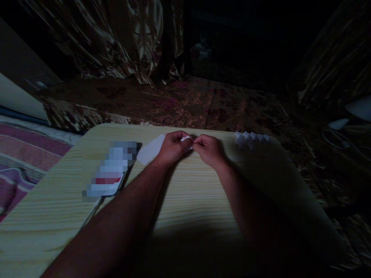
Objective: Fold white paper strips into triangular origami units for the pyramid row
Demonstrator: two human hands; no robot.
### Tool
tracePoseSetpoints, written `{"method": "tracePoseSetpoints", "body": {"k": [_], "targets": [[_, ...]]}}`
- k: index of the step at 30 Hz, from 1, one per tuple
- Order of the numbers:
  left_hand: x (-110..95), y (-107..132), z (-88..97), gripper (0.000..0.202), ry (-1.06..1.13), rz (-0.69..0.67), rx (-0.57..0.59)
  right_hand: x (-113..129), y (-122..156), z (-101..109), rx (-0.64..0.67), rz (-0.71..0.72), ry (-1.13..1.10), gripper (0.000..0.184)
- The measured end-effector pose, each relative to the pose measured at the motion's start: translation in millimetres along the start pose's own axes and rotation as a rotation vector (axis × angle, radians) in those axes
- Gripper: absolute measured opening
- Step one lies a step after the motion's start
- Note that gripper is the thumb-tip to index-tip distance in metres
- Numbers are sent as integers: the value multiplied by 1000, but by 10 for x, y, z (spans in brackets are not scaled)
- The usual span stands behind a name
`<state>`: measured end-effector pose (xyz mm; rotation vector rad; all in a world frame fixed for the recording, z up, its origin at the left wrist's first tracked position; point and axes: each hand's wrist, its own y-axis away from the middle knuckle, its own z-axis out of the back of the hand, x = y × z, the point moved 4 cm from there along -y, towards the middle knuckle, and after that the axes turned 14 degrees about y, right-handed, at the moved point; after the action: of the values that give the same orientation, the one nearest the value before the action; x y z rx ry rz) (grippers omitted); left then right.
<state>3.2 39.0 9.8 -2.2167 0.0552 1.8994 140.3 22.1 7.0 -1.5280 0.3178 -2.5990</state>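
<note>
My left hand point(172, 147) is closed, its thumb and fingers pinching a small folded white paper piece point(187, 139) above the far middle of the table. At the right end of that piece, my right hand point(210, 150) has its thumb and fingertips pressed together on it. The paper's exact fold is partly hidden by the fingers. Flat on the table beside my left hand lies a white paper sheet point(150, 150), partly covered by the hand. Several small white folded paper stars point(253, 136) sit in two rows to the right of my right hand.
A blurred-out phone point(111, 170) with a cable lies at left on the light wooden table point(191, 200). Behind the table's far edge is a brown patterned cloth surface point(179, 102) below a curtain point(136, 34). Striped bedding point(26, 150) borders the left side. The right side is dark.
</note>
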Motion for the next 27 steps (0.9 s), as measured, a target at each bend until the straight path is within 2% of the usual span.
{"method": "tracePoseSetpoints", "body": {"k": [9,15,27], "targets": [[26,-13,4,29,55,5,2,-24,-11,-3,-15,-24,0,8],[24,-12,-1,26,74,6,3,-25,-18,21,-47,-29,-19,7],[26,-11,9,24,117,50,-11,-44,-12,1,-28,17,-28,13]]}}
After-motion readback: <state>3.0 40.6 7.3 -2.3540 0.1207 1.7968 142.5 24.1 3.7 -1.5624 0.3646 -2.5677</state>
